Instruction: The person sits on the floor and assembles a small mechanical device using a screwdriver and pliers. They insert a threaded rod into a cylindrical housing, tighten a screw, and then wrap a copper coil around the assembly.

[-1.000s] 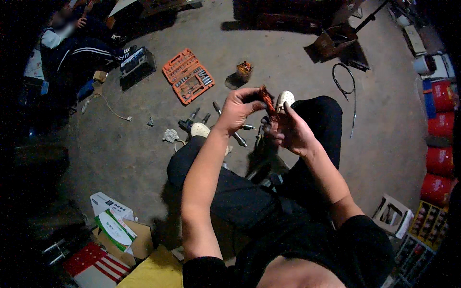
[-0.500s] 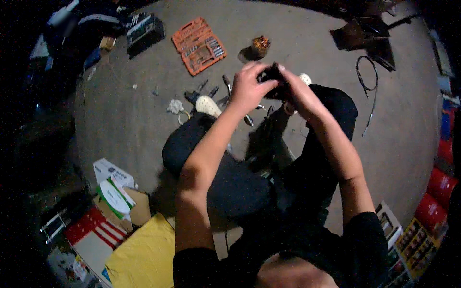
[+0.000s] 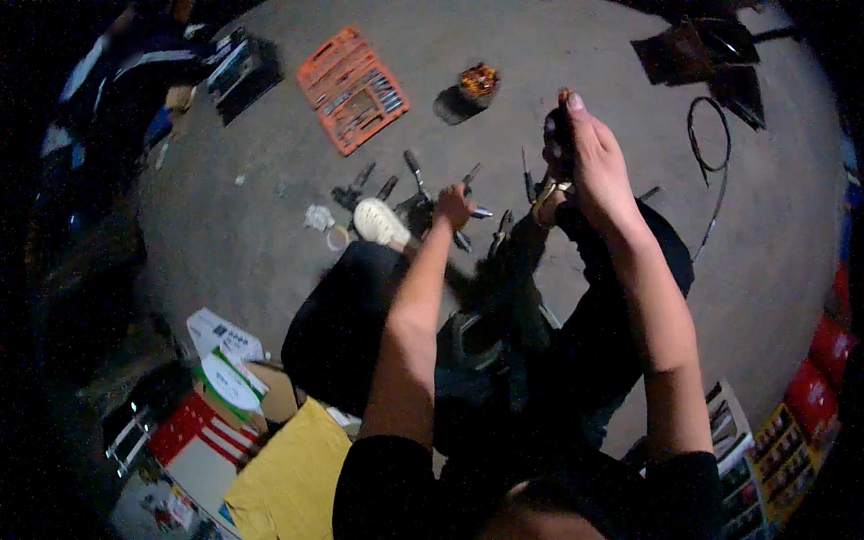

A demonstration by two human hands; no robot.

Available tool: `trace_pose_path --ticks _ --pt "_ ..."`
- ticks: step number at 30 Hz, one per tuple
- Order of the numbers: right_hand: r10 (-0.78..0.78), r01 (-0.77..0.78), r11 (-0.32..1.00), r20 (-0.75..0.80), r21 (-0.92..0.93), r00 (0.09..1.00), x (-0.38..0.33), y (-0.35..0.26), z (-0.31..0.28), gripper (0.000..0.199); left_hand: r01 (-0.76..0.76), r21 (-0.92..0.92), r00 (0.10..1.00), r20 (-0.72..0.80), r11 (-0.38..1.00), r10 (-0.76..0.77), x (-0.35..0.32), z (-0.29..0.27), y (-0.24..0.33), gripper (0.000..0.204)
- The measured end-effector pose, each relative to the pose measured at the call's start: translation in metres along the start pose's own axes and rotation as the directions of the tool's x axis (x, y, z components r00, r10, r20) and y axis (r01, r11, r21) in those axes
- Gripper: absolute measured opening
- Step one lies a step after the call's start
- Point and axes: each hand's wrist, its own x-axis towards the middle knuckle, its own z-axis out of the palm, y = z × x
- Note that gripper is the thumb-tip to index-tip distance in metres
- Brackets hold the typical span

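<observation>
My right hand (image 3: 598, 166) is raised over the floor, fingers closed round a small dark part (image 3: 560, 135) with an orange-brown spot at its top. What kind of part it is, I cannot make out. My left hand (image 3: 454, 207) is low among several hand tools between my feet, its fingers curled. A thin pointed tool (image 3: 473, 172) shows just beyond its fingers; whether it is held or lying there is unclear. Beside that hand lie a silver-ended tool (image 3: 482, 213) and a ratchet-like tool (image 3: 417, 174). A slim screwdriver-like tool (image 3: 527, 175) lies nearer the right hand.
An orange socket-set case (image 3: 353, 92) lies open at the far left, with a small container of orange-brown bits (image 3: 479, 83) beside it. A black cable (image 3: 723, 180) curls at right. Crumpled white material (image 3: 319, 217) and a tape ring (image 3: 337, 238) lie by my pale left shoe (image 3: 379, 222).
My hands have parted. The left has dropped down to the tools on the floor; the right has moved rightward and slightly up, keeping the dark part.
</observation>
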Motion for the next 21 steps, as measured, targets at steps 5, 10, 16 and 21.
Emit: trace_pose_path --ticks 5,10,16,21 --pt "0.154 -0.147 0.987 -0.123 0.063 0.98 -0.007 -0.017 -0.013 0.042 -0.15 0.027 0.984 -0.094 0.988 0.152 -0.008 0.035 0.034 0.03" --pt "0.202 -0.201 0.979 -0.073 0.024 0.977 0.0 -0.021 -0.002 0.04 -0.227 0.143 0.974 0.03 0.963 0.225 0.01 0.058 0.012 0.027" --pt "0.223 -0.223 0.975 -0.059 0.005 0.973 0.002 -0.019 0.01 0.04 -0.43 0.306 0.903 0.168 0.849 0.396 0.03 0.06 -0.005 0.015" --pt "0.182 -0.182 0.983 -0.037 0.004 0.983 -0.002 -0.019 0.004 0.039 -0.258 0.033 0.957 0.15 0.966 0.25 0.047 0.039 0.021 0.018"
